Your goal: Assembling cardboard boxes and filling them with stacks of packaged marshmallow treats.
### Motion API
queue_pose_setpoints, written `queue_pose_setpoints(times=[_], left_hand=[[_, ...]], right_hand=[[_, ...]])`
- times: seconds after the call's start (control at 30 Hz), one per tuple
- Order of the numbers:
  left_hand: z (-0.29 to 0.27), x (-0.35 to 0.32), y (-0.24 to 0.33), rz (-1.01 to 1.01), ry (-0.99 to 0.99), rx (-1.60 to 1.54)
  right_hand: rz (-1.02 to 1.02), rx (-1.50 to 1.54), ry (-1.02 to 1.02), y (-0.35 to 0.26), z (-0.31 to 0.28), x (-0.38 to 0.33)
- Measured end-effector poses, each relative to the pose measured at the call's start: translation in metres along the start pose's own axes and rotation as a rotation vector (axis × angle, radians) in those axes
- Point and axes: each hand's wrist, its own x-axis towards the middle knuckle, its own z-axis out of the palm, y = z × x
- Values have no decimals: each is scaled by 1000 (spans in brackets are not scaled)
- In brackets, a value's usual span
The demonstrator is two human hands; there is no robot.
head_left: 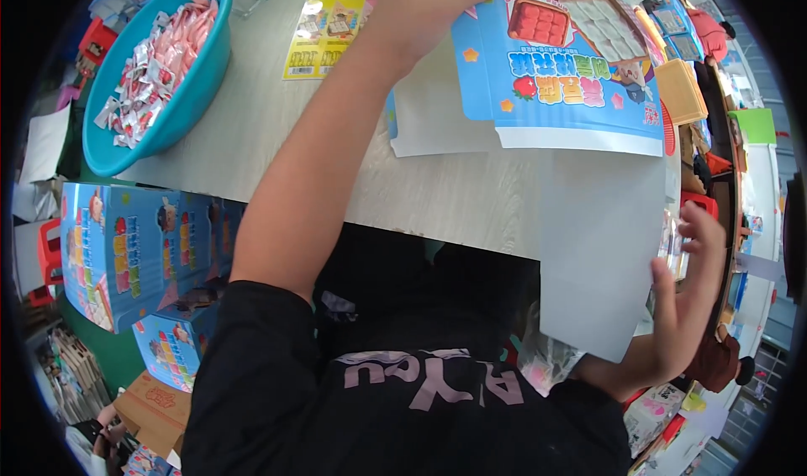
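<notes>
My left hand (445, 1) reaches to the far edge of the table, its thumb pressed on the top edge of a blue printed cardboard carton (479, 64); the fingers behind are partly hidden. The carton is flattened or partly folded, with pictures of square sweets and a white lower edge. From under it a plain grey-white panel (601, 249) sticks out past the table's near edge toward me. Beside that panel's right edge is my right hand (693, 262), fingers spread and bent, with nothing visible in it.
A turquoise basin (214, 73) of small wrapped packets stands at the table's left. Next to it lies a yellow printed sheet (315, 35). Blue printed cartons (134, 249) stand lower left, above a brown cardboard box (155, 409). A clear plastic bag (546, 358) hangs near my lap.
</notes>
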Motion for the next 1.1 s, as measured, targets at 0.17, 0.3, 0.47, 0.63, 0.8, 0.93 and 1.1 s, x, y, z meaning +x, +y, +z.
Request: queue_pose_setpoints(times=[0.17,0.3,0.47,0.63,0.8,0.93,1.1], left_hand=[[-7,1,3,65,65,4],[-22,7,-2,214,75,-48],[-27,5,16,298,405,-292],[-46,-1,26,367,546,-390],[-25,0,30,415,682,-382],[-17,4,21,423,690,-281],[-29,4,11,440,695,-515]], right_hand=[[-207,-14,-183,-27,-18,34],[-344,-90,-255,-49,-26,52],[-476,-105,-216,-85,-17,74],[-559,-169,-83,-119,9,99],[-588,-218,329,-132,55,137],[-610,-183,441,-129,113,179],[-506,-98,518,-127,138,204]])
